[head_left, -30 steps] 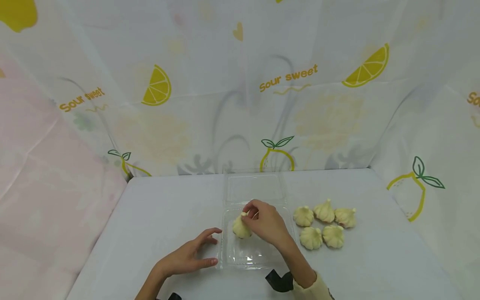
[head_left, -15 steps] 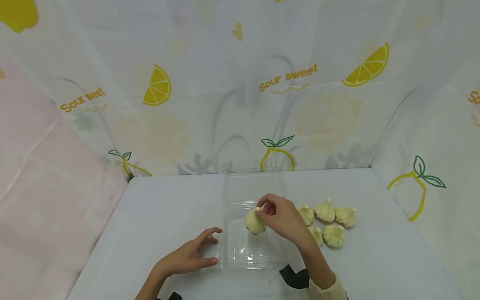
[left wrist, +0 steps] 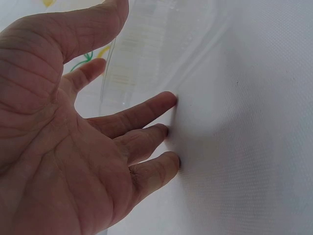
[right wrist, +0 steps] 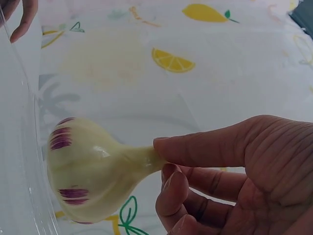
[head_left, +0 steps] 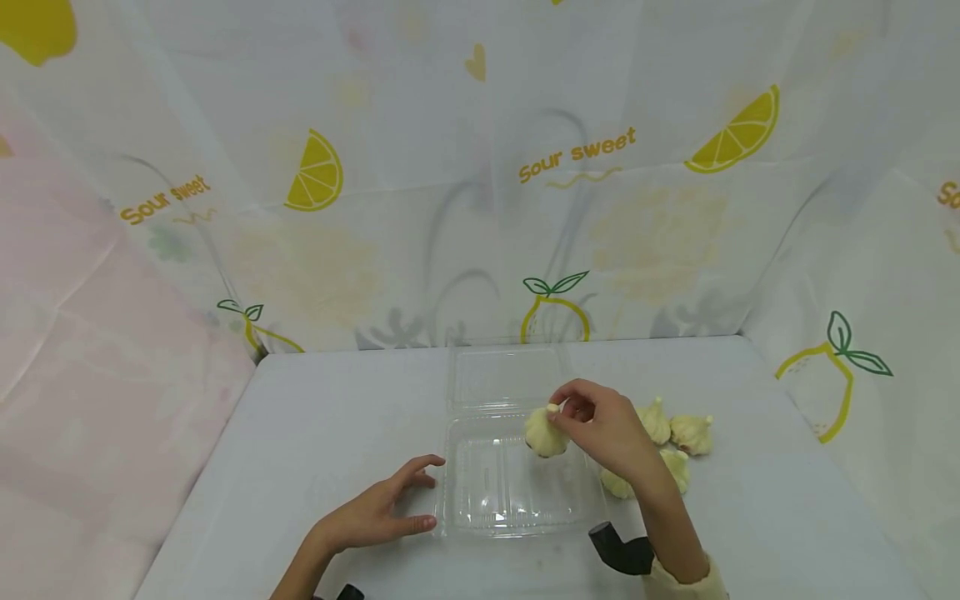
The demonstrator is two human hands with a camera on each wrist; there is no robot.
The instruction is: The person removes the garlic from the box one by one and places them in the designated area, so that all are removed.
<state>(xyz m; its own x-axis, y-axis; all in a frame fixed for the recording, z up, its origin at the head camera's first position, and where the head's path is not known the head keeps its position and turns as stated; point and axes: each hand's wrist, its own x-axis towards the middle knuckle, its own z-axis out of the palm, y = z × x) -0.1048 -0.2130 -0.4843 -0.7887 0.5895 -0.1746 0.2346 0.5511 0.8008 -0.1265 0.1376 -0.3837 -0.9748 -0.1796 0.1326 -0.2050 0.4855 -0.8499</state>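
My right hand [head_left: 607, 429] pinches a garlic bulb [head_left: 546, 432] by its stem, between thumb and fingers. The bulb hangs over the right half of a clear plastic clamshell box [head_left: 480, 492], whose lid [head_left: 506, 375] lies folded back behind it. In the right wrist view the garlic bulb [right wrist: 93, 169] is pale cream with purple streaks at its base. Beside the box's left edge rests my left hand [head_left: 378, 507], fingers spread, holding nothing. Its fingertips [left wrist: 164, 131] touch the white tabletop in the left wrist view.
Several more garlic bulbs [head_left: 692, 434] lie on the white table [head_left: 337, 408] to the right, partly hidden behind my right hand and forearm. A lemon-print cloth [head_left: 420, 250] stands along the back and both sides. A black curved piece [head_left: 621, 552] sits at my right wrist.
My right hand has carried the garlic bulb to the right, from the left half of the box to the right half, and slightly up in the view. My left hand has not moved.
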